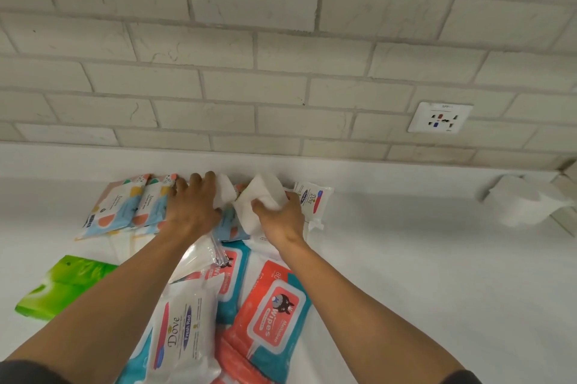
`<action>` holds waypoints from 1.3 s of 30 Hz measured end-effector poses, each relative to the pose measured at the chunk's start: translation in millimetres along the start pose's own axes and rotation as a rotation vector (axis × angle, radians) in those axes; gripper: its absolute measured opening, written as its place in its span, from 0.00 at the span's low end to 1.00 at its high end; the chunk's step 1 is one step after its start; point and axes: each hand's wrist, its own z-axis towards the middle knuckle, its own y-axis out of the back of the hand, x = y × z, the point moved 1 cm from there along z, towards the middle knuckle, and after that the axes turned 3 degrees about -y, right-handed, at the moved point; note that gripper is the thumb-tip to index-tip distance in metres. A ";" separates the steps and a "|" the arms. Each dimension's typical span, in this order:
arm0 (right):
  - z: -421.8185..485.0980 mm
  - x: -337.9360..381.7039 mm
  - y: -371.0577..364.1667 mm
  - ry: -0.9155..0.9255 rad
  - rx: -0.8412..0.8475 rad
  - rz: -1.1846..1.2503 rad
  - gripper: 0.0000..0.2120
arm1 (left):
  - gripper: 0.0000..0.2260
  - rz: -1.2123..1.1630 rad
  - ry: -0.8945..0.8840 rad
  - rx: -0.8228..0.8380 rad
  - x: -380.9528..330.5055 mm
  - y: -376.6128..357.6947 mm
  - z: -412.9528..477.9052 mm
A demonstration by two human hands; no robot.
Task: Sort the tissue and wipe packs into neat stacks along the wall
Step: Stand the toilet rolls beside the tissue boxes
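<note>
- Left hand (193, 205) is lying palm-down, fingers spread, pressing a white tissue pack (225, 190) close to the tiled wall (281, 71).
- Right hand (281, 218) is curling shut around a second white pack (265, 193), just beside the left.
- Patterned packs (125, 208) are lying left of both hands on the worktop (406, 258).
- Dove pack (179, 333) and teal wipes pack (271, 308) are lying between the forearms, nearer the camera.
- Green pack (59, 285) is lying apart, far left.

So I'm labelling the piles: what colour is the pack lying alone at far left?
Bright green pack, seen in the head view.
</note>
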 end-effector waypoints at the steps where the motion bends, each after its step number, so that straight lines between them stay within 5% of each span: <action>1: -1.1 1.1 3.3 -0.002 -0.004 0.010 0.31 | 0.31 -0.014 -0.011 -0.030 0.5 1.6 -0.7; 21: -29.1 -13.8 123.3 0.067 -0.191 0.205 0.31 | 0.30 -0.648 -0.177 -0.194 -104.1 40.7 -47.7; 39: -21.5 -64.0 366.2 0.102 -0.384 0.238 0.29 | 0.25 -0.979 -0.158 -0.029 -347.1 58.2 -77.1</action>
